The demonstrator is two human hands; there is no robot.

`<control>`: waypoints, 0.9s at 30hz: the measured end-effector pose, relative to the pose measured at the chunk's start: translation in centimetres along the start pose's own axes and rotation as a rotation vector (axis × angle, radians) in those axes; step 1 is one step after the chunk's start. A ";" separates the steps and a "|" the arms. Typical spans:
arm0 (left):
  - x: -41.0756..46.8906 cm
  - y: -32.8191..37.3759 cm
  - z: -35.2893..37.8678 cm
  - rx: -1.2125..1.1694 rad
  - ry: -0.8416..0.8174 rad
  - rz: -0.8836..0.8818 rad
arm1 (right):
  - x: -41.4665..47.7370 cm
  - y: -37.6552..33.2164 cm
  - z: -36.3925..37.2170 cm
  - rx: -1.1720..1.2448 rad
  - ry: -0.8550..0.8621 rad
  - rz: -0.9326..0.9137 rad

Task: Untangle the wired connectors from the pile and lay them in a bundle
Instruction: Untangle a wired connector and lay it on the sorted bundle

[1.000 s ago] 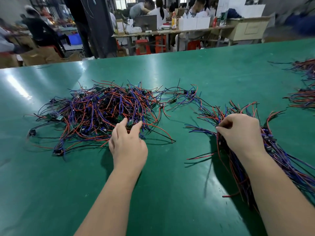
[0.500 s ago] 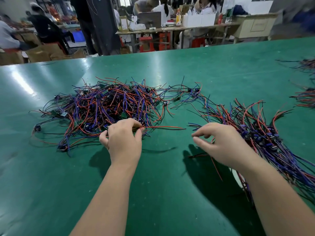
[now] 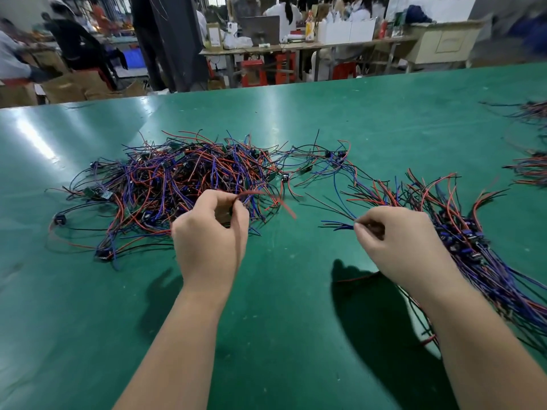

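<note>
Connector [image 3: 226,216] pinched by L hand [image 3: 210,241] fingers [image 3: 219,201] at pile [image 3: 177,179]; R hand [image 3: 405,247] fingers [image 3: 367,232] pinch blue wires [image 3: 334,224].

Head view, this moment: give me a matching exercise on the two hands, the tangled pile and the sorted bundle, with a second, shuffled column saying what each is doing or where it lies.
Things
1. left hand
2. right hand
3. tangled pile
4. bundle

States
A. lies along the right of the green table, wires roughly side by side
B. pinches a red wire at the pile's near edge
C. spread out left of centre, wires crossing every way
D. pinches blue wire ends between pile and bundle

Pairs: 1-B, 2-D, 3-C, 4-A.
</note>
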State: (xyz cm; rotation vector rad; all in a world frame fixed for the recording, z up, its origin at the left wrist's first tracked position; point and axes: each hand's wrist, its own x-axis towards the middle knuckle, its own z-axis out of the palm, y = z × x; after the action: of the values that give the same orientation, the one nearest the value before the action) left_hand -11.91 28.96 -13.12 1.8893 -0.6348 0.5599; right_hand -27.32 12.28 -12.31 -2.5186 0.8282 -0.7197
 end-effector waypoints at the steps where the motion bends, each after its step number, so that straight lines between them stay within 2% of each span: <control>1: 0.0 0.2 0.0 -0.061 -0.003 -0.017 | 0.0 -0.5 0.0 0.121 -0.018 0.007; 3: 0.0 0.7 0.2 -0.261 -0.013 -0.098 | -0.1 -1.3 0.2 0.338 -0.185 0.073; 5: 0.1 1.4 0.3 -0.581 -0.052 -0.274 | -0.5 -1.8 0.7 0.491 -0.381 0.134; 7: 0.2 2.2 0.4 -0.853 -0.106 -0.459 | -0.7 -2.1 1.1 0.578 -0.478 0.142; 10: 0.4 2.8 0.2 -1.089 -0.191 -0.635 | -0.6 -2.1 1.3 0.569 -0.449 0.133; 15: 0.9 3.0 -0.6 -1.342 -0.216 -0.853 | -0.1 -0.6 1.0 0.162 -0.261 0.172; 17: 1.1 2.9 -1.0 -1.400 -0.235 -0.945 | 0.0 -0.3 0.8 0.197 -0.179 0.183; 19: 1.2 3.0 -1.3 -1.402 -0.372 -0.995 | 0.2 -0.6 0.8 0.481 -0.153 0.210; 21: 0.7 3.5 -1.2 -1.284 -0.565 -0.995 | 0.1 -1.6 0.8 0.899 -0.246 0.254; 23: -0.1 4.1 -0.6 -1.113 -0.709 -0.976 | -0.3 -2.2 1.0 1.143 -0.367 0.225; 27: -1.8 4.7 0.7 -0.949 -0.852 -0.949 | -0.8 -2.6 1.5 1.165 -0.532 0.043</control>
State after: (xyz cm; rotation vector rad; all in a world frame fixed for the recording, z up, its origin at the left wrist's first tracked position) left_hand -16.29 27.04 -11.33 1.1932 -0.3241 -1.0448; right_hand -25.88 15.08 -12.47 -1.4834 0.1479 -0.3080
